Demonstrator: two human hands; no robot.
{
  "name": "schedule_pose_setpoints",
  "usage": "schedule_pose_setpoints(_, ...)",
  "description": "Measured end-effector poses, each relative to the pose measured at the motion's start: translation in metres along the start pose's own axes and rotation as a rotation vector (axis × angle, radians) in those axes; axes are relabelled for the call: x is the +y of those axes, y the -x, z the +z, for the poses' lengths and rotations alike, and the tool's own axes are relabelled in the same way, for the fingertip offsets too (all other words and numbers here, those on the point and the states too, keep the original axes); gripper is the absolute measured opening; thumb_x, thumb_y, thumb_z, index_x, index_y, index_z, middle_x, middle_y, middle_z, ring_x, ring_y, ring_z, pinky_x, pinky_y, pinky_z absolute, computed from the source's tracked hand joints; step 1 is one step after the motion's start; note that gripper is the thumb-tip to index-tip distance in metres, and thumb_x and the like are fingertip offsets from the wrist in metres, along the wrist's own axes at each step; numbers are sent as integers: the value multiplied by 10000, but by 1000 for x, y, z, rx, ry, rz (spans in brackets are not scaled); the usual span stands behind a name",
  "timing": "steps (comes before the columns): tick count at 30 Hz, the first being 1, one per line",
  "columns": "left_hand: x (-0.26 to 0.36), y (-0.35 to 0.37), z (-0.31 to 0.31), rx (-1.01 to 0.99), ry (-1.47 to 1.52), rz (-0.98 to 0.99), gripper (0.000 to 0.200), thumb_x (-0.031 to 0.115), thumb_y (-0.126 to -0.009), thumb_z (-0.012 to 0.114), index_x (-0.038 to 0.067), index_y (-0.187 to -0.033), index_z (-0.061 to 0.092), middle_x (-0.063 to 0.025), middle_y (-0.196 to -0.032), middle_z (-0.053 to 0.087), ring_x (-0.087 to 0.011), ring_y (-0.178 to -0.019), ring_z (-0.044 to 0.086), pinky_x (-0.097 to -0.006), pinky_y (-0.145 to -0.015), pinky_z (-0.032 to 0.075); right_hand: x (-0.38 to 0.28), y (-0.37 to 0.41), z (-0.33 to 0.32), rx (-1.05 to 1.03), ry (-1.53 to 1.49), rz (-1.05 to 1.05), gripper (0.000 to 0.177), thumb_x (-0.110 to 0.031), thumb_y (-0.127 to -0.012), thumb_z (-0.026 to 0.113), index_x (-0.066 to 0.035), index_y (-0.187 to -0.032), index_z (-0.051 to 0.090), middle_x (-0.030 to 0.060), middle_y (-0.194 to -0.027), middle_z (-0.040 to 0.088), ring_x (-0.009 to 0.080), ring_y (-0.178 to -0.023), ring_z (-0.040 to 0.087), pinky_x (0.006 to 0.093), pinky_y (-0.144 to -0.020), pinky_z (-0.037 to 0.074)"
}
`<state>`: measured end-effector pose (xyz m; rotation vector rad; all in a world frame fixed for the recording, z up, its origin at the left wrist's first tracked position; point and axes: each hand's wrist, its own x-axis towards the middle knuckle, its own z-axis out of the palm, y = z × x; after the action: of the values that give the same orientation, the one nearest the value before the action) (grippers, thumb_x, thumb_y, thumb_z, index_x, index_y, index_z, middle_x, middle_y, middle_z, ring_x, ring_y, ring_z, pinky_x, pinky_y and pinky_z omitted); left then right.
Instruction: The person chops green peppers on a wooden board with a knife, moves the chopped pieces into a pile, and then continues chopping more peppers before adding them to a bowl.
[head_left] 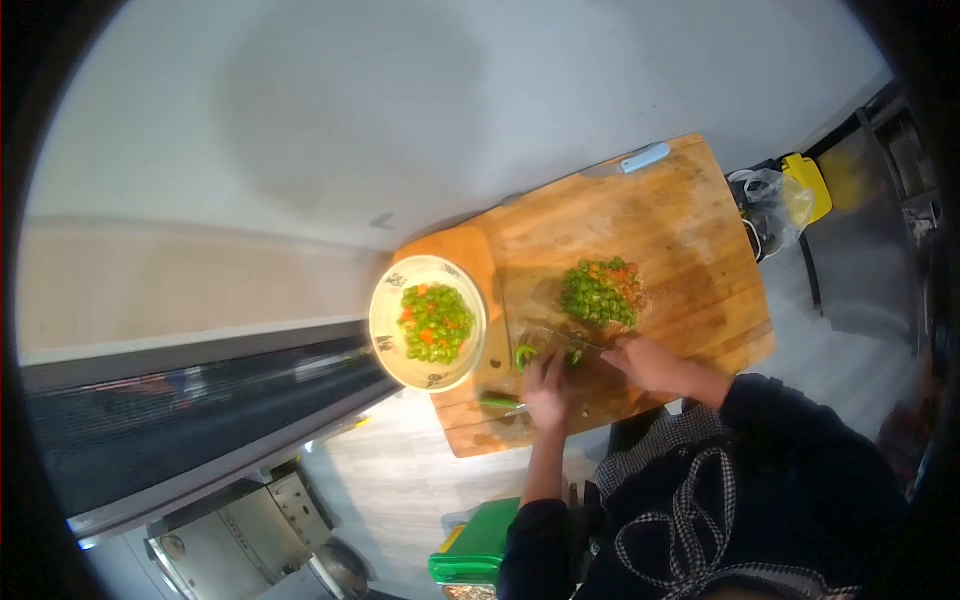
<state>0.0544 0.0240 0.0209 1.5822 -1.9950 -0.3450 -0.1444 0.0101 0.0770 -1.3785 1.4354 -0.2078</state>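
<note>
My right hand (645, 362) is closed around the handle of a kitchen knife, whose thin blade (565, 336) points left across the wooden cutting board (690, 230). Beside the blade, my left hand (546, 392) presses its fingers on a piece of green pepper (524, 356); the fingers partly cover it. A small green bit (573, 356) lies between the two hands. Just beyond the knife is a heap of diced green pepper and orange bits (600, 291). Left of my left hand lies a long green piece (498, 401).
A patterned bowl (380, 338) holding diced green and orange vegetables stands on a smaller board (455, 243) at the left. A knife with a light blue handle (646, 157) lies along the far edge. A green bin (490, 535) stands below the board.
</note>
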Motion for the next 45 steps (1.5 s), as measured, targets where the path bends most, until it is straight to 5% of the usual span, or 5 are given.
schedule_pose_setpoints(6,0,2,6,-52,91,112,289,62,-692,682,82,-977,639,-77,-935,590,-271,-813,567,-376,-690,481,13,-4,6,-4,130,-44,400,-348,-915,440,29,-840,551,253,-742,572,427,-721,553,457,-646,441)
schedule_pose_setpoints(9,-7,4,15,14,128,120,296,69,-676,706,78,-963,634,-85,-895,597,-278,-776,568,-370,-688,481,10,1,7,-2,117,-23,566,-499,-908,368,31,-831,552,263,-791,581,415,-787,565,466,-724,440)
schedule_pose_setpoints(12,-4,3,22,56,109,-14,288,80,-651,728,72,-923,635,-90,-850,600,-282,-743,564,-361,-669,476,17,0,16,-4,97,-35,564,-505,-903,374,25,-847,558,266,-825,583,419,-808,564,469,-735,439)
schedule_pose_setpoints(30,-1,-1,30,61,127,-148,177,98,-660,732,54,-778,608,-94,-757,557,-303,-737,521,-384,-697,431,18,-5,28,72,184,-26,393,-352,-899,471,31,-860,555,242,-771,587,407,-723,572,464,-647,452)
schedule_pose_setpoints(45,3,1,33,114,132,-206,190,138,-655,739,43,-751,606,-120,-777,508,-330,-793,473,-417,-713,404,3,6,16,72,205,-30,461,-377,-926,400,41,-824,567,271,-778,572,432,-740,557,465,-671,448)
